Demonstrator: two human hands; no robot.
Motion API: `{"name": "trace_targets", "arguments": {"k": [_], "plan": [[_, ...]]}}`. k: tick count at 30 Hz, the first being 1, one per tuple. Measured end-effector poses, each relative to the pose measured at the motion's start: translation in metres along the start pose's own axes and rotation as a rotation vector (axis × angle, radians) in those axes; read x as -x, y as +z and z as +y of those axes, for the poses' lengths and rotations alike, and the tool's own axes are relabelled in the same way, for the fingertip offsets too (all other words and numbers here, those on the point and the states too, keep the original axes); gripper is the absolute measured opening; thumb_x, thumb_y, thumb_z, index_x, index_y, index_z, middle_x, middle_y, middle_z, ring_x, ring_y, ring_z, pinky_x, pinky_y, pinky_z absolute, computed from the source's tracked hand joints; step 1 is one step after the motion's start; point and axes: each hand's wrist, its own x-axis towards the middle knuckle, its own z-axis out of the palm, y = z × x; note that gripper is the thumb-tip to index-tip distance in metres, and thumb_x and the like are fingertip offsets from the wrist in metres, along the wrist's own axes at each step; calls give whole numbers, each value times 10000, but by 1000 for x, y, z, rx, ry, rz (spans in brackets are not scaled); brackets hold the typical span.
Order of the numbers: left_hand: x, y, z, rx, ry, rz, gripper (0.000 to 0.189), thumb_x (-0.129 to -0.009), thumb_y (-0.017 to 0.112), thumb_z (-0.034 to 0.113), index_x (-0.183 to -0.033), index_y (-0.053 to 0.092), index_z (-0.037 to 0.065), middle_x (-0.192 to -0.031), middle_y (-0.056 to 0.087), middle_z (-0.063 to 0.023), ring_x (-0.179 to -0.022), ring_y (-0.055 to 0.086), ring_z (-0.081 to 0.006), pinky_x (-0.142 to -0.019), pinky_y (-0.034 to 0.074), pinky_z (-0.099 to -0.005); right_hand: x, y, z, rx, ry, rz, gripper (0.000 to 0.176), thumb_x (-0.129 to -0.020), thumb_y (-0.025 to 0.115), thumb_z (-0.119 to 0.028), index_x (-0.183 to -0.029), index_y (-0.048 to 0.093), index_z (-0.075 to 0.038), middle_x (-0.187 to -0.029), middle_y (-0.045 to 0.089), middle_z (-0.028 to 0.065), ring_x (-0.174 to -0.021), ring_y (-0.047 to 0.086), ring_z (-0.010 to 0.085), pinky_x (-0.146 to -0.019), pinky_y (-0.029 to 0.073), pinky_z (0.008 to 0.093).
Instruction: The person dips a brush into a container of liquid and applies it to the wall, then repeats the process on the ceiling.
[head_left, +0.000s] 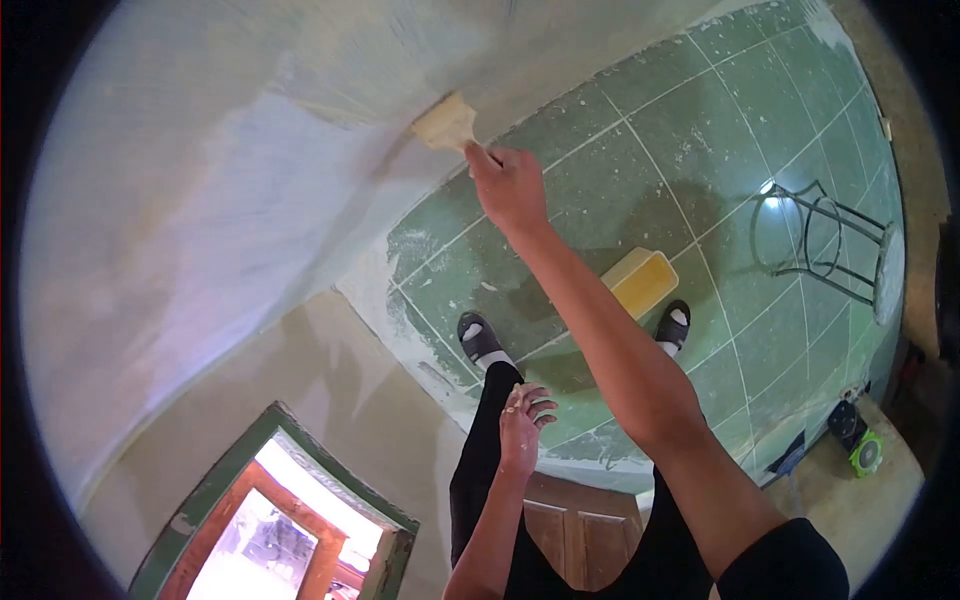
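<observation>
My right hand (508, 190) is closed round the handle of a wide, pale brush (446, 122), which is held against the lower part of the plastered wall (330, 110). My left hand (524, 420) hangs in front of my leg with its fingers apart and slightly curled, holding nothing; whitish smears show on it. Between my feet, partly behind my right forearm, a rectangular container (645, 285) with yellowish liquid stands on the floor.
Green tiles (600, 190) with white spatters cover the floor. A round stool (840, 245) with metal legs is at the right. At the lower right lies a black and bright green object (866, 454). A green-framed opening (215, 480) is at the lower left.
</observation>
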Motion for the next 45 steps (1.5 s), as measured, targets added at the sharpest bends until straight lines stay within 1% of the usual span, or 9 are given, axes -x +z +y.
{"name": "trace_targets", "arguments": {"k": [7,14,17,19,21,26,31,37,45], "plan": [[-49,14,-26,-46,-65,-8,499,-1000,460,462,-1245,532,33,-1068,635,-74,-940,612,-177,-795,447,-335,38,-28,-59,-307,-55,-54,421,-887,648,-269,-658,478,41,-547,331,88,-550,303,125,-491,309,359],[-49,33,-17,-15,7,6,497,-1003,448,471,-1242,532,44,-1061,621,-61,-950,595,-174,-816,433,-326,9,43,67,-399,-10,3,468,-946,620,-328,-645,487,5,-569,361,-7,-573,331,78,-501,297,306],[-57,21,-18,10,21,-28,491,-1005,442,468,-1242,536,49,-1068,623,-66,-964,598,-179,-825,438,-327,-10,72,142,-233,-85,97,480,-939,607,-355,-662,537,30,-544,406,48,-546,369,114,-509,336,340],[-58,14,-17,15,23,-33,489,-1005,441,468,-1243,539,53,-1077,623,-69,-969,599,-181,-828,440,-330,-9,76,177,-106,89,72,484,-907,612,-368,-712,593,75,-622,548,260,-562,499,428,-564,401,471],[-57,9,-16,21,54,-55,484,-1006,439,468,-1257,538,66,-1102,622,-75,-978,602,-185,-828,441,-335,-6,71,188,-47,144,59,486,-901,612,-376,-714,606,73,-637,551,275,-593,540,440,-576,410,482],[-57,8,-21,-2,47,-60,469,-1007,427,471,-1235,552,82,-1108,615,-78,-1000,592,-218,-838,451,-366,-12,38,104,-42,-8,40,481,-894,612,-359,-685,586,73,-589,506,265,-514,518,380,-561,404,470],[-62,17,-21,-4,69,-80,452,-1003,444,461,-1224,558,84,-1103,617,-76,-998,590,-220,-847,446,-366,8,3,4,-262,-103,19,477,-901,618,-301,-628,486,68,-515,362,148,-516,306,166,-490,329,406],[-51,31,-20,3,60,-23,485,-998,451,473,-1233,533,56,-1099,618,-71,-967,600,-185,-833,438,-339,31,-29,-77,-414,-166,-47,466,-900,626,-267,-606,442,43,-515,320,104,-513,293,132,-465,291,366],[-55,35,-23,29,119,-55,552,-964,476,505,-1292,510,63,-1157,599,-55,-1046,565,-175,-896,424,-355,28,-8,-27,-466,-109,-17,455,-924,628,-287,-622,479,20,-541,345,25,-553,311,89,-479,283,325]]}}
